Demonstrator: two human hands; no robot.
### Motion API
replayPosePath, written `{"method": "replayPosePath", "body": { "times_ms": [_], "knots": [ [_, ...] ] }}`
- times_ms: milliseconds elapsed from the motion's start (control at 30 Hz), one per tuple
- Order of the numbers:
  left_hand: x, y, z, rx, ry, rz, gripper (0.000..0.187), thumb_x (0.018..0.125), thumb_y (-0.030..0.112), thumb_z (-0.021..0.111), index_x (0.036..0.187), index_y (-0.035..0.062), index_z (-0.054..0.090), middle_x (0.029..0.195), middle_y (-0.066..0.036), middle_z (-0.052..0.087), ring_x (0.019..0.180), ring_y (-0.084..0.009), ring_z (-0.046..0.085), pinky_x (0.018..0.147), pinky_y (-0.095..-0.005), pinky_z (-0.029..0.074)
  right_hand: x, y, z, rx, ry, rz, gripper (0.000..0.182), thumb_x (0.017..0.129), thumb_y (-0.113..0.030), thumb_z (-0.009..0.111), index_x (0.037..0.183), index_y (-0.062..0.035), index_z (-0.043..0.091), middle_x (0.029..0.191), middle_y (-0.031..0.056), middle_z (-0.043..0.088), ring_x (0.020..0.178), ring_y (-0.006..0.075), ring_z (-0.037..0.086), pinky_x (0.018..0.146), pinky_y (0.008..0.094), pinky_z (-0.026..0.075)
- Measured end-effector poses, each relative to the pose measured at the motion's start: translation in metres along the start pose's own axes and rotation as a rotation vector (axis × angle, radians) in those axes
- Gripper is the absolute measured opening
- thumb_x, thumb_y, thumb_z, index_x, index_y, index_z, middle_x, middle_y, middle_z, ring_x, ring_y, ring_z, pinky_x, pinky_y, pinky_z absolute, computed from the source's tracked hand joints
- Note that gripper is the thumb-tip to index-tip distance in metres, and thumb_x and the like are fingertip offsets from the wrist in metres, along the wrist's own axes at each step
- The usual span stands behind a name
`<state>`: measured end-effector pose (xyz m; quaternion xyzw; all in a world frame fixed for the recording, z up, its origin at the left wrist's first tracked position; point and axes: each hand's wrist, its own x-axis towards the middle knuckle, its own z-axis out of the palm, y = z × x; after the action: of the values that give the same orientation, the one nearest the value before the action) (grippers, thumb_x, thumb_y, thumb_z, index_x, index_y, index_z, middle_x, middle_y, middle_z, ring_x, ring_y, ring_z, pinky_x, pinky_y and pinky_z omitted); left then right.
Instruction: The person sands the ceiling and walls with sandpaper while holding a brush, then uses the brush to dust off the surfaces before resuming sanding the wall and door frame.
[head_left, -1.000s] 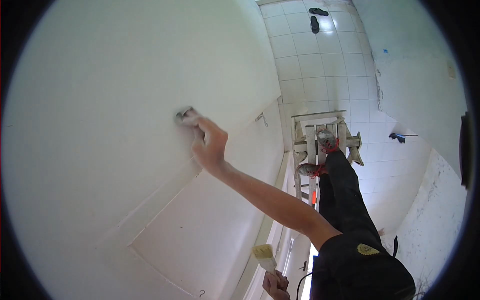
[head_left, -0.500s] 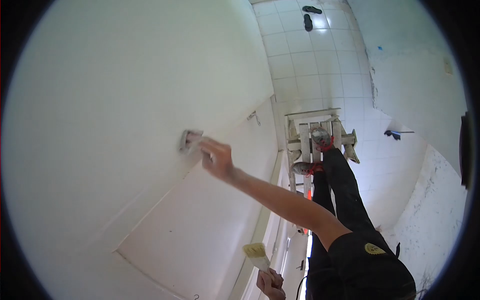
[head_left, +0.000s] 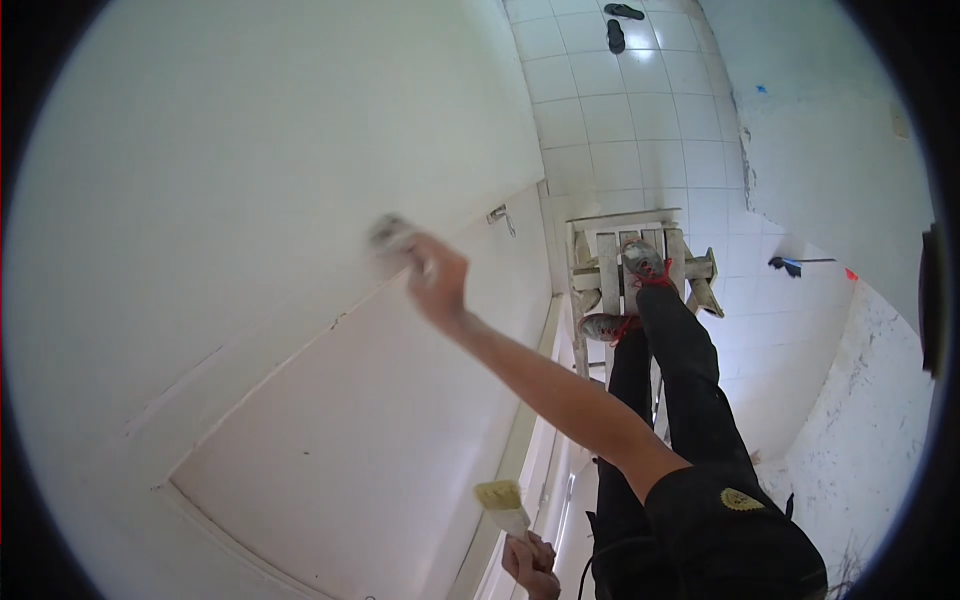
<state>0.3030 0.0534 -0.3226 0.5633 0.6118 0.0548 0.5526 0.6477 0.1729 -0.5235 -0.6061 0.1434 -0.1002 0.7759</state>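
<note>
My right hand (head_left: 437,278) reaches out to the pale wall (head_left: 250,180), just above a raised edge. Its fingers are closed on a small grey pad (head_left: 391,234), which is blurred by motion; its exact kind cannot be made out. The pad is at the wall surface. Low in the view, my left hand (head_left: 530,565) is wrapped round the handle of a flat paintbrush (head_left: 502,505). The brush has yellowish bristles pointing up and away from the hand, clear of the wall.
My shoes (head_left: 645,262) stand on a slatted wooden platform (head_left: 607,262) above the white tiled floor (head_left: 610,120). A metal fitting (head_left: 497,214) sticks out by the wall edge. Black slippers (head_left: 615,37) and a dark object with a thin rod (head_left: 787,266) lie farther off.
My right hand and the grey pad have moved up in the view along the wall. The brush in my left hand has shifted slightly left, and the view has tilted a little.
</note>
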Motion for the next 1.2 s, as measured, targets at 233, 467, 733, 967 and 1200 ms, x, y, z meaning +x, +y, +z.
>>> {"method": "replayPosePath", "body": {
  "times_ms": [233, 467, 733, 967, 1200],
  "knots": [
    [0.03, -0.021, 0.006, 0.01, 0.023, 0.018, 0.032, 0.103, 0.029, 0.045, 0.08, 0.0058, 0.043, 0.058, 0.001, 0.039, 0.04, -0.0049, 0.024, 0.038, -0.023, 0.021, -0.003, 0.001, 0.02, -0.081, 0.046, 0.031, 0.031, 0.073, 0.009, 0.057, 0.1, -0.002, 0.069, 0.102, 0.0185, 0.07, 0.093, 0.0313, 0.069, 0.079, 0.0339, 0.055],
    [0.06, -0.027, 0.045, 0.004, -0.007, 0.129, 0.034, 0.102, 0.032, 0.044, 0.086, 0.0018, 0.045, 0.054, 0.002, 0.037, 0.037, -0.0037, 0.025, 0.037, -0.0212, 0.02, 0.002, 0.086, -0.021, -0.094, -0.155, -0.178, 0.041, 0.066, 0.013, 0.055, 0.103, -0.0009, 0.068, 0.101, 0.0211, 0.068, 0.092, 0.0358, 0.068, 0.078, 0.0363, 0.055],
    [0.131, -0.045, 0.1, -0.053, -0.022, 0.397, 0.03, 0.104, 0.03, 0.039, 0.097, 0.0015, 0.045, 0.057, -0.002, 0.042, 0.039, -0.0059, 0.025, 0.037, -0.0224, 0.022, 0.025, 0.041, 0.011, -0.004, -0.069, -0.187, 0.041, 0.071, 0.016, 0.05, 0.103, -0.0011, 0.07, 0.101, 0.0187, 0.07, 0.102, 0.0331, 0.068, 0.086, 0.0347, 0.054],
    [0.207, -0.053, 0.125, -0.145, -0.131, 0.745, 0.028, 0.104, 0.027, 0.037, 0.101, 0.0006, 0.043, 0.056, -0.002, 0.038, 0.04, -0.0072, 0.023, 0.041, -0.0247, 0.023, 0.018, 0.134, -0.019, 0.124, -0.287, -0.451, 0.034, 0.075, 0.013, 0.054, 0.103, 0.0019, 0.07, 0.106, 0.0197, 0.07, 0.109, 0.0342, 0.065, 0.093, 0.0396, 0.053],
    [0.273, -0.06, 0.153, -0.23, -0.102, 1.106, 0.027, 0.101, 0.024, 0.041, 0.101, -0.0022, 0.048, 0.061, -0.005, 0.042, 0.04, -0.0076, 0.025, 0.04, -0.0247, 0.024, 0.043, 0.112, 0.0, 0.281, -0.408, -0.573, 0.038, 0.081, -0.001, 0.06, 0.118, -0.0012, 0.066, 0.124, 0.0234, 0.062, 0.124, 0.0394, 0.054, 0.107, 0.0506, 0.039]
  ]
}}
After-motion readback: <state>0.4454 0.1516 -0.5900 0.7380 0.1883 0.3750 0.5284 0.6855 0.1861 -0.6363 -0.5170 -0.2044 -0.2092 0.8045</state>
